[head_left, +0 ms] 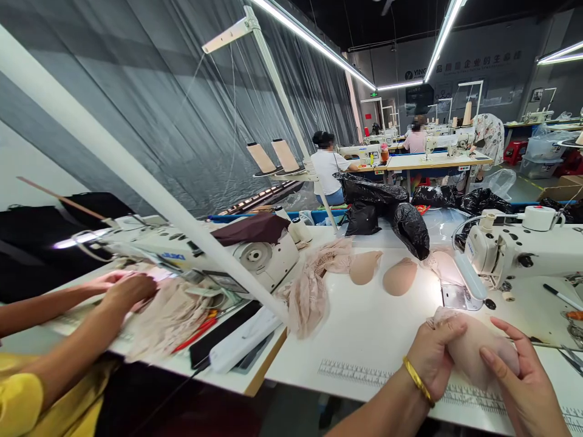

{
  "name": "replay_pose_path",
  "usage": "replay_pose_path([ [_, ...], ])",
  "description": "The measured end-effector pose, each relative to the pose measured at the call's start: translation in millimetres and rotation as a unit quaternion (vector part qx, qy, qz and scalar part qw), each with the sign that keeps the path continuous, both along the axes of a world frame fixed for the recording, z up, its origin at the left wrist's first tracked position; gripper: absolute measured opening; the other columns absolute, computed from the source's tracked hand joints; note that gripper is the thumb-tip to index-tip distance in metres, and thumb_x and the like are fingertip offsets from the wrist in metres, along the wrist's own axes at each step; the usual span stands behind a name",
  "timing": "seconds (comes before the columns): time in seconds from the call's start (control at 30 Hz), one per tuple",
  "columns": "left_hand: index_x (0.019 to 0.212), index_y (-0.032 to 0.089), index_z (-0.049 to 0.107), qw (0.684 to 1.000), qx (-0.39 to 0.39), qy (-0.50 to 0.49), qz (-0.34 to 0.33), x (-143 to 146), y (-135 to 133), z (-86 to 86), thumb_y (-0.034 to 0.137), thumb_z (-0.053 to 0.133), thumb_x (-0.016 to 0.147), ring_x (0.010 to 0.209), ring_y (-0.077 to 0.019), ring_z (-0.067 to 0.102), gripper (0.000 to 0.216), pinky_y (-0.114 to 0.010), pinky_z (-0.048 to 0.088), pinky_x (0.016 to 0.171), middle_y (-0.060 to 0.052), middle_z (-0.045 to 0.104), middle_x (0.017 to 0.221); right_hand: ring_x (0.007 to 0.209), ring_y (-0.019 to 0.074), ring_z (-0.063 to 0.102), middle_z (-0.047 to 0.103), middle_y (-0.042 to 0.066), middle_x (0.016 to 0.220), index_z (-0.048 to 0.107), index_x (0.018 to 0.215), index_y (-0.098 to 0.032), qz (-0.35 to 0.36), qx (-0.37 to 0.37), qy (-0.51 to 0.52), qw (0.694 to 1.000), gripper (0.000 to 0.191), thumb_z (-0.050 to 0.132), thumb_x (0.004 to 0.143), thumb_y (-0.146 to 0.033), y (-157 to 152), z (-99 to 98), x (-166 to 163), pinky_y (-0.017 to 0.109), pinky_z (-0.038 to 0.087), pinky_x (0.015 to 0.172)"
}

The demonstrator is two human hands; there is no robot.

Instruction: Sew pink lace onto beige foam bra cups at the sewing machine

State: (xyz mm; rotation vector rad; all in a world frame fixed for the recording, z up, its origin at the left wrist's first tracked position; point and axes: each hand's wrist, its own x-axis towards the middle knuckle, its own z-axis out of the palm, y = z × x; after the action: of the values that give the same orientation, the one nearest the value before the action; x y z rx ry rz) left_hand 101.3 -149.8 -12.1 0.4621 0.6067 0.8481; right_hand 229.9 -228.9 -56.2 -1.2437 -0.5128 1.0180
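Observation:
At the lower right I hold a beige bra cup (476, 343) with thin fabric over it, above the front of the white table (350, 328). My left hand (432, 352), with a gold bangle at the wrist, pinches its left edge between thumb and fingers. Around the right edge, my right hand (523, 370) grips it with the thumb on top. Two loose bra cups, a left one (363, 268) and a right one (399, 277), lie farther back. Beside them is a heap of beige lace (312, 297). More pale fabric (444, 267) lies by the lit needle area.
A white sewing machine (523, 246) stands at the right, with snips (571, 358) near it. Black plastic bags (378, 194) sit behind. To the left, a co-worker's hands (130, 288) work fabric at another machine (168, 249). A slanting white pole (150, 176) crosses the view.

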Motion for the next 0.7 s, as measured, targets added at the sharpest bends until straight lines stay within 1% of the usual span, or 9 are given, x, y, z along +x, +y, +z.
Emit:
replay_pose_path([
  [0.1, 0.086, 0.012, 0.079, 0.999, -0.047, -0.001, 0.022, 1.4, 8.0, 1.3, 0.032, 0.103, 0.051, 0.088, -0.0230, 0.068, 0.047, -0.036, 0.053, 0.091, -0.009, 0.077, 0.091, 0.098, 0.0294, 0.074, 0.078, 0.010, 0.115, 0.049, 0.154, -0.029, 0.039, -0.007, -0.020, 0.999, 0.096, 0.090, 0.073, -0.061, -0.4, -3.5, 6.7, 0.040, 0.061, 0.086],
  [0.3, 0.083, 0.016, 0.074, 0.995, -0.077, 0.002, 0.069, 0.2, 22.1, 7.0, 0.033, 0.102, 0.052, 0.081, -0.0198, 0.067, 0.045, -0.033, 0.055, 0.081, -0.004, 0.073, 0.085, 0.082, 0.0211, 0.071, 0.074, 0.002, 0.091, 0.032, 0.165, -0.033, 0.165, 0.009, -0.097, 0.981, 0.096, 0.082, 0.086, -0.057, -5.8, -2.8, 10.0, 0.035, 0.058, 0.081],
  [0.4, 0.092, 0.015, 0.076, 1.000, -0.005, 0.012, 0.002, -14.5, 24.3, 14.6, 0.041, 0.100, 0.060, 0.088, -0.0199, 0.068, 0.048, -0.031, 0.054, 0.085, -0.007, 0.075, 0.094, 0.086, 0.0217, 0.072, 0.074, 0.004, 0.097, 0.027, 0.167, -0.032, 0.169, 0.018, -0.153, 0.973, 0.096, 0.078, 0.090, -0.058, -9.3, -2.9, 17.4, 0.034, 0.059, 0.081],
  [0.47, 0.103, 0.015, 0.077, 0.989, 0.111, 0.024, -0.098, -30.8, 27.4, 20.8, 0.048, 0.097, 0.064, 0.097, -0.0239, 0.070, 0.054, -0.034, 0.054, 0.091, -0.009, 0.076, 0.103, 0.089, 0.0222, 0.074, 0.074, 0.006, 0.104, 0.028, 0.167, -0.033, 0.151, 0.014, -0.225, 0.963, 0.091, 0.075, 0.092, -0.057, -8.6, -3.9, 29.7, 0.033, 0.060, 0.081],
  [0.5, 0.106, 0.016, 0.077, 0.965, 0.196, 0.039, -0.170, -38.9, 30.4, 23.6, 0.049, 0.096, 0.067, 0.101, -0.0261, 0.070, 0.055, -0.036, 0.054, 0.093, -0.009, 0.076, 0.105, 0.090, 0.0218, 0.074, 0.074, 0.006, 0.105, 0.031, 0.165, -0.033, 0.144, 0.027, -0.273, 0.951, 0.083, 0.071, 0.096, -0.056, -5.9, -4.3, 37.9, 0.032, 0.060, 0.082],
  [0.53, 0.108, 0.017, 0.077, 0.918, 0.300, 0.068, -0.251, -45.7, 34.6, 25.7, 0.047, 0.093, 0.071, 0.102, -0.0276, 0.070, 0.050, -0.039, 0.054, 0.096, -0.008, 0.076, 0.106, 0.089, 0.0211, 0.073, 0.073, 0.005, 0.104, 0.037, 0.162, -0.034, 0.144, 0.056, -0.330, 0.931, 0.070, 0.065, 0.100, -0.052, -0.9, -4.3, 47.0, 0.032, 0.060, 0.083],
  [0.57, 0.106, 0.019, 0.077, 0.841, 0.419, 0.108, -0.325, -50.1, 40.1, 26.8, 0.042, 0.089, 0.076, 0.102, -0.0281, 0.071, 0.039, -0.042, 0.052, 0.099, -0.007, 0.077, 0.105, 0.089, 0.0204, 0.072, 0.073, 0.005, 0.102, 0.045, 0.156, -0.034, 0.152, 0.099, -0.395, 0.901, 0.055, 0.058, 0.105, -0.046, 6.5, -3.7, 56.5, 0.032, 0.059, 0.084],
  [0.63, 0.096, 0.021, 0.077, 0.619, 0.642, 0.209, -0.401, -49.8, 54.0, 26.1, 0.020, 0.080, 0.082, 0.103, -0.0279, 0.070, 0.015, -0.049, 0.046, 0.106, -0.005, 0.077, 0.105, 0.087, 0.0194, 0.069, 0.073, 0.004, 0.098, 0.062, 0.137, -0.032, 0.186, 0.194, -0.542, 0.796, 0.031, 0.049, 0.109, -0.032, 27.3, -0.7, 74.4, 0.032, 0.056, 0.084],
  [0.7, 0.086, 0.021, 0.076, 0.414, 0.770, 0.288, -0.392, -38.1, 70.1, 22.1, 0.006, 0.075, 0.079, 0.107, -0.0278, 0.069, 0.017, -0.054, 0.039, 0.110, -0.004, 0.077, 0.112, 0.084, 0.0190, 0.065, 0.074, 0.003, 0.096, 0.071, 0.113, -0.029, 0.223, 0.242, -0.677, 0.658, 0.024, 0.048, 0.108, -0.022, 51.5, 3.6, 87.9, 0.031, 0.052, 0.078],
])
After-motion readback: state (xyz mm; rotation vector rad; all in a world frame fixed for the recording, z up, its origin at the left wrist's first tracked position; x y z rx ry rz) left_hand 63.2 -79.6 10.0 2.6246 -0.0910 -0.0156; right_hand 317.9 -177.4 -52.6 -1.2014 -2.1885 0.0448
